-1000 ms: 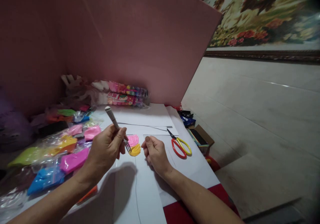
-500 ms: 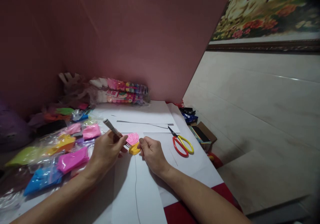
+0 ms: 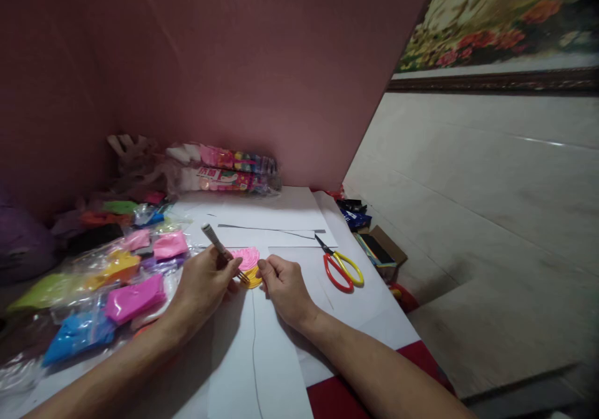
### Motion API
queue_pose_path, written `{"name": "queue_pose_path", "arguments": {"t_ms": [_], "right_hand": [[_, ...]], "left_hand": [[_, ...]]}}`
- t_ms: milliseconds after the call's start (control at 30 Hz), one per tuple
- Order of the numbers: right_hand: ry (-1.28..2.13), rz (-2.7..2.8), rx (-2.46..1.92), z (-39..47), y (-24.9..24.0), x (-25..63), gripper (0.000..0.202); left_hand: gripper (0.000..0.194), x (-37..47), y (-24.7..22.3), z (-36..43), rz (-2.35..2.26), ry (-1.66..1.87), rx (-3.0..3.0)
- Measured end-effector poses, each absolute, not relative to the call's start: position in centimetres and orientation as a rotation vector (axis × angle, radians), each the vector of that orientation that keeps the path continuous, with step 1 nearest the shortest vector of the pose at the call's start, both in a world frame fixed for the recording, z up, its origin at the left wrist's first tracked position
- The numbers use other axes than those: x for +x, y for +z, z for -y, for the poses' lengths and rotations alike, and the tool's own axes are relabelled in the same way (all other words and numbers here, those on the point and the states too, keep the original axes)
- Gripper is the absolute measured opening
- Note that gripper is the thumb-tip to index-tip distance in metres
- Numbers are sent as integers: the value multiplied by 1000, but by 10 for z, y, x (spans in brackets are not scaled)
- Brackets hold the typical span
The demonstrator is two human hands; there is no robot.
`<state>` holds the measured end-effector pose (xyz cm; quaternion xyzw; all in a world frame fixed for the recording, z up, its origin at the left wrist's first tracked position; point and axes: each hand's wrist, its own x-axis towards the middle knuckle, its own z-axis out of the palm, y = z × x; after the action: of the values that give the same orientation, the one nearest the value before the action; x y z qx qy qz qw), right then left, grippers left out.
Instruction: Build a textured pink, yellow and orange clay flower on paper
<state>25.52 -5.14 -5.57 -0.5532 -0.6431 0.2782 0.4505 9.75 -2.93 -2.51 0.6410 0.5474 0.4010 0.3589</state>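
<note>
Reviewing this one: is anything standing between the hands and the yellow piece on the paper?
Nothing visible is. The left hand holds a fork with its tines at the yellow piece; the right hand is at its right edge. The scissors lie off to the right.

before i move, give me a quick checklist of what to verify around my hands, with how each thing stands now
1. Left hand grips the metal fork with a grey handle: ok
2. Fork tines over the ridged, rounded yellow piece: ok
3. Tines actually pressed into that piece: cannot tell
4. Right hand at the yellow piece's right edge: ok, though whether it pinches the piece, cannot tell
5. Ridged, rounded pink piece fully in view: not ok, the left hand and fork partly cover it
6. Scissors with red and yellow handles apart from both hands: ok
</note>
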Motion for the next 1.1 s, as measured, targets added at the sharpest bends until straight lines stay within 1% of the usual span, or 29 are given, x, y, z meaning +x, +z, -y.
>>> {"name": "queue_pose_path", "arguments": {"t_ms": [267,600,833,1100], "right_hand": [[636,1646,-1390,51,-55,256,33],[559,1706,-1420,53,-55,256,33],[557,1715,-1435,54,-56,256,31],[565,1716,-1432,53,-54,256,32]], "left_hand": [[19,93,-28,25,-1437,984,1747],[14,89,-34,19,-1405,999,1799],[12,85,-35,12,-1521,1025,1953],[13,81,-33,9,-1564,1025,1891]]}}
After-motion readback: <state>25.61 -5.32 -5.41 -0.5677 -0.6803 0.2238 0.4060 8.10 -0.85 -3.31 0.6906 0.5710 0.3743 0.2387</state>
